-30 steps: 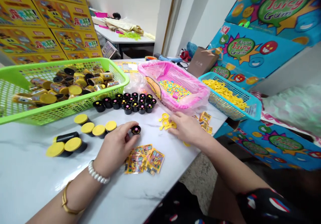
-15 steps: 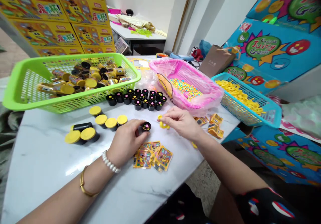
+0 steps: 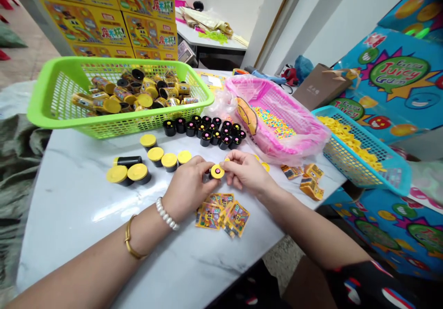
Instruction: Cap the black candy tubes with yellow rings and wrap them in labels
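With the left hand (image 3: 188, 189) gripping a black pot (image 3: 207, 175) and the right hand (image 3: 245, 173) pinching its yellow ring (image 3: 217, 171), one slip could flick the ring away.

Yellow cartons (image 3: 148, 27) stacked left | blue Juicy Gum boxes (image 3: 391, 76) right (cartoon faces) | brown paper bag (image 3: 320, 87)

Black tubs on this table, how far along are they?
Done: six yellow-topped tubs sit at left. In hand: the left hand holds a black tub while the right hand fits a yellow ring. Remaining: the cluster of bare black tubs, with more rings in the blue basket.
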